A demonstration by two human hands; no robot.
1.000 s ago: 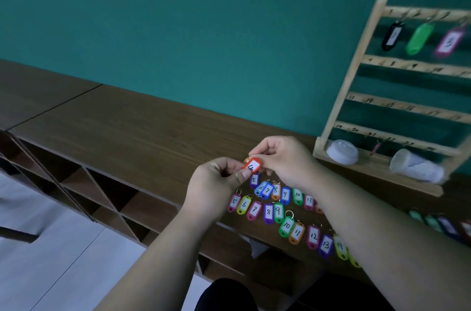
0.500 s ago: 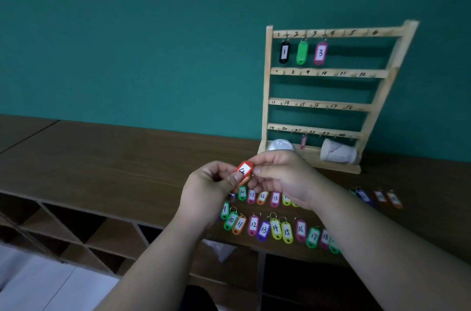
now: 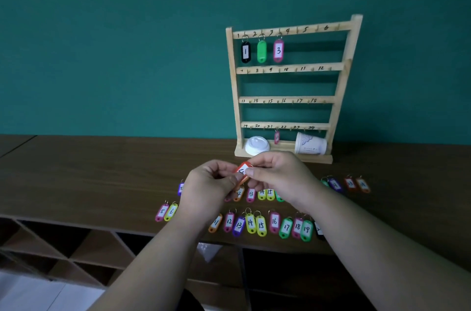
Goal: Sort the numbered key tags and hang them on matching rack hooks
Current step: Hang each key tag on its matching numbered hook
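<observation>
Your hands have kept their hold since a second ago: your left hand (image 3: 207,187) and right hand (image 3: 279,175) both pinch the red tag (image 3: 242,170) at the fingertips, above the loose tags (image 3: 251,223) lying in two rows on the bench (image 3: 102,178). The tag is red-orange with a white label, its number partly covered by your thumb. Beyond, the rack (image 3: 339,96), cut off before, now shows whole, with a black 1 (image 3: 245,52), a green tag (image 3: 261,51) and a pink 3 (image 3: 278,51) hanging on its top rail
</observation>
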